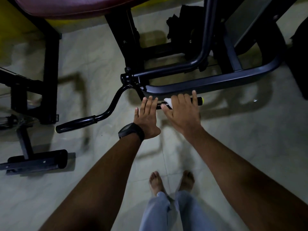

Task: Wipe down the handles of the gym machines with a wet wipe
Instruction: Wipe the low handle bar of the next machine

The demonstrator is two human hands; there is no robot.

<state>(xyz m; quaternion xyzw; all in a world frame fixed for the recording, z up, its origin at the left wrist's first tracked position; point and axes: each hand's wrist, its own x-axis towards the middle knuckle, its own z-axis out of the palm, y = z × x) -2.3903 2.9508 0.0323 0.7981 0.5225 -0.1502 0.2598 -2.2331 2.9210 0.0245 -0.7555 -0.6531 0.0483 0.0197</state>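
The right hand (pixel 181 112) presses the white wet wipe (pixel 168 101) onto the black foam handle with yellow end cap (pixel 199 100), fingers (pixel 180 99) straight. The left hand (pixel 146 117), flat and open, steadies it. It would be best to wrap the wipe round and slide it capward.

This is looking like a small, dimly lit gym room. Black steel machine frames (pixel 208 82) are standing on a pale tiled floor (pixel 93 67) and casting soft shadows. A maroon padded seat (pixel 80 7) is jutting in at the top, with a yellow surface (pixel 6 27) showing behind it. From one machine a curved handle (pixel 78 124) and a straight handle (pixel 200 101), capped yellow-green, are sticking out. Bare feet (pixel 155 180) are standing on the tiles.
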